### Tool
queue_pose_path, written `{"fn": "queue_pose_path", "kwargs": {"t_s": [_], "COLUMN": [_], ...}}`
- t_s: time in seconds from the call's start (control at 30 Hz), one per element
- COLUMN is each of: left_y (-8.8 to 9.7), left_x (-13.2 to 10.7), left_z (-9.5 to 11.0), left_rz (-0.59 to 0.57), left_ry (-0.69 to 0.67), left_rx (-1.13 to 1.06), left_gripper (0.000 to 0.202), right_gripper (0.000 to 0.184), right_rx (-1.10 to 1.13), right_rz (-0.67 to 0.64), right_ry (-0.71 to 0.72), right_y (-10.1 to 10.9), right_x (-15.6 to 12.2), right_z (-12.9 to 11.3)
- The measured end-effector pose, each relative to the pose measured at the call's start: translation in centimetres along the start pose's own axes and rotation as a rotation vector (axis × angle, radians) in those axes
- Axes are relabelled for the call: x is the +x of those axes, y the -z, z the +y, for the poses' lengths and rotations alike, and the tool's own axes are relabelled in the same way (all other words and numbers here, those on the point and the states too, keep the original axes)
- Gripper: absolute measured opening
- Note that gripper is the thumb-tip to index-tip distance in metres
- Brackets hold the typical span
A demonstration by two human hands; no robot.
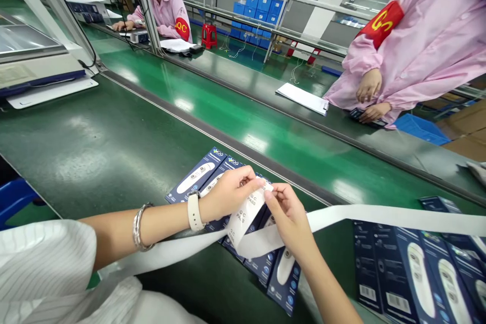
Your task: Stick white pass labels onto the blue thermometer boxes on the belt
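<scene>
1. A white "Q.C. PASS" label strip [246, 220] is gripped between the closed left fingers [243, 178] and the closed right fingers [276, 197].
2. Blue product boxes [195, 177] are laid directly beneath the fingers, on the green bench [94, 147].

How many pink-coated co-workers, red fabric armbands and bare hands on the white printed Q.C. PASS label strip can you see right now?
Pink-coated co-workers: 2
Red fabric armbands: 2
Hands on the white Q.C. PASS label strip, the left hand and right hand: 2
Total: 6
</scene>
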State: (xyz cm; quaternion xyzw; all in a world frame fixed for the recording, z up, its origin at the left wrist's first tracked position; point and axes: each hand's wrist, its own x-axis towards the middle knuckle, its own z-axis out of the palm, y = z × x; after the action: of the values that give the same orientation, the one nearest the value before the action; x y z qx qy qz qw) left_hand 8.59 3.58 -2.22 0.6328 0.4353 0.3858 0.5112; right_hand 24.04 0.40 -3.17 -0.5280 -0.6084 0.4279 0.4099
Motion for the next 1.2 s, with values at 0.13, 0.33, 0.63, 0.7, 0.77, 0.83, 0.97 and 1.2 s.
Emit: {"fn": "queue_pose_path", "kwargs": {"t_s": [0.13, 0.33, 0.63, 0.7, 0.77, 0.83, 0.97, 1.2], "left_y": [-0.8, -2.2, -3.0, -3.1, -3.1, -3.0, -2.5, -1.5], "left_x": [0.6, 1.0, 3.5, 3.9, 4.2, 4.1, 3.5, 2.2], "left_z": [-0.1, 0.3, 0.0, -0.2, -0.3, -0.2, 0.1, -0.4], "left_rz": [-0.006, -0.08, -0.032, -0.015, 0.004, 0.016, 0.005, -0.004], "left_ry": [0.046, 0.273, 0.63, 0.651, 0.667, 0.674, 0.688, 0.64], "left_rx": [0.029, -0.114, -0.155, -0.148, -0.142, -0.147, -0.188, -0.271], "left_gripper": [0.043, 0.033, 0.024, 0.024, 0.025, 0.027, 0.031, 0.037], "right_gripper": [0.026, 0.033, 0.022, 0.023, 0.027, 0.03, 0.033, 0.036], "right_rx": [-0.119, -0.435, -0.569, -0.553, -0.576, -0.633, -0.819, -1.084], "right_rz": [-0.001, 0.123, 0.144, 0.099, 0.038, -0.016, -0.034, -0.057], "right_ry": [-0.02, 0.03, 0.119, 0.135, 0.169, 0.213, 0.322, 0.282], "right_y": [0.5, 1.4, 2.7, 3.0, 3.2, 3.2, 3.3, 2.9], "right_x": [0.0, 0.7, 1.8, 2.0, 2.1, 1.9, 1.5, 3.4], "right_z": [0.3, 1.9, 4.5, 4.8, 5.0, 5.1, 5.1, 4.9]}}
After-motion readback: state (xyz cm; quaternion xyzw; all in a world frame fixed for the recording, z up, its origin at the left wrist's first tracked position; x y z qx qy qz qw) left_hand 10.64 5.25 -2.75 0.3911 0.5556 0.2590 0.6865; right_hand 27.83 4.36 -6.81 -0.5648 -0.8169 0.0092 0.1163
